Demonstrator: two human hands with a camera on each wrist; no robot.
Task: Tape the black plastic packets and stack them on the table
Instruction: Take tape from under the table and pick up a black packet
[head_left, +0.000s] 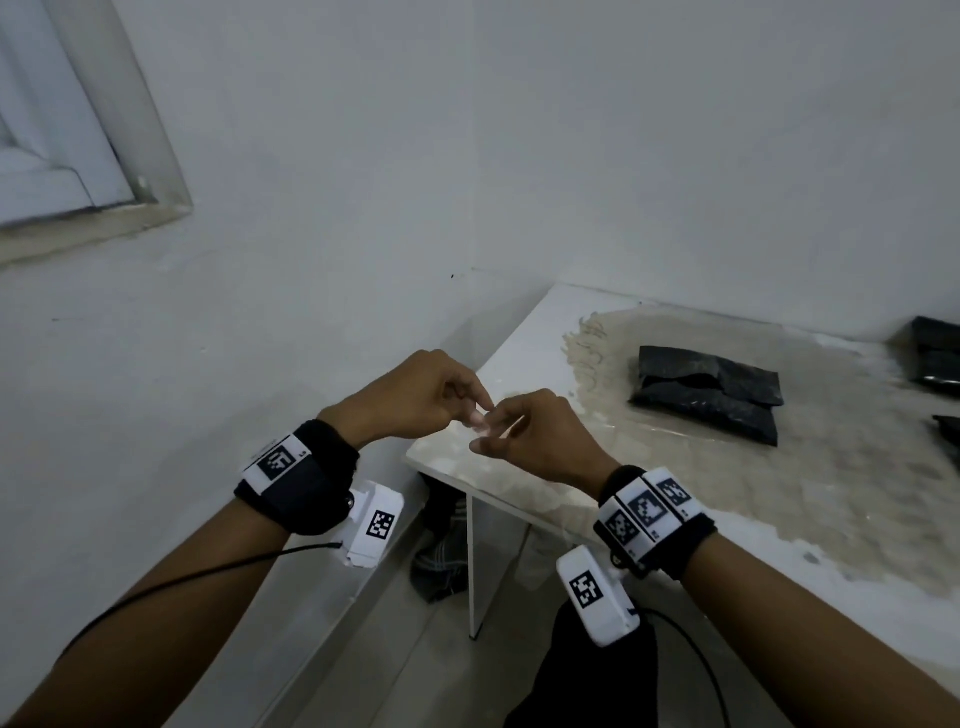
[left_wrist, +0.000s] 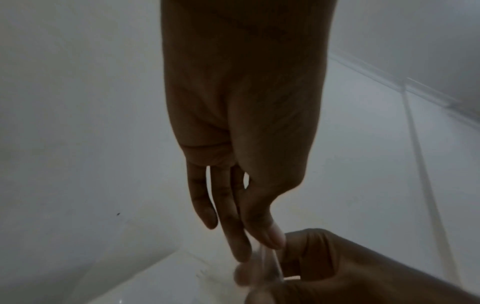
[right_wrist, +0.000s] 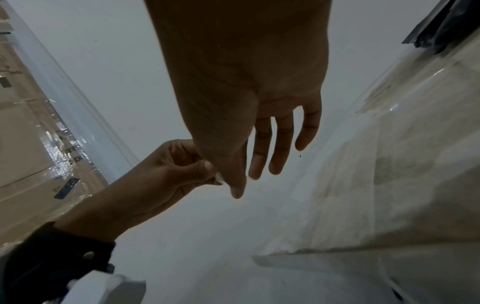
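Both hands meet over the near left corner of the white table (head_left: 524, 332). My left hand (head_left: 441, 400) and right hand (head_left: 524, 431) each pinch an end of a small clear piece of tape (head_left: 480, 422) between thumb and fingertip. The tape (left_wrist: 270, 261) shows as a thin transparent strip below the left thumb in the left wrist view. In the right wrist view the tape (right_wrist: 219, 177) is only a glint between the two hands. A folded black plastic packet (head_left: 709, 395) lies on the table to the right of the hands, untouched. More black packets (head_left: 935, 358) sit at the right edge.
A window frame (head_left: 78, 171) is set in the wall at upper left. Bundled cloth (head_left: 441, 551) lies on the floor under the table beside its white leg (head_left: 471, 566). Much of the tabletop carries a worn beige patch (head_left: 857, 467). Black cables trail from both wrists.
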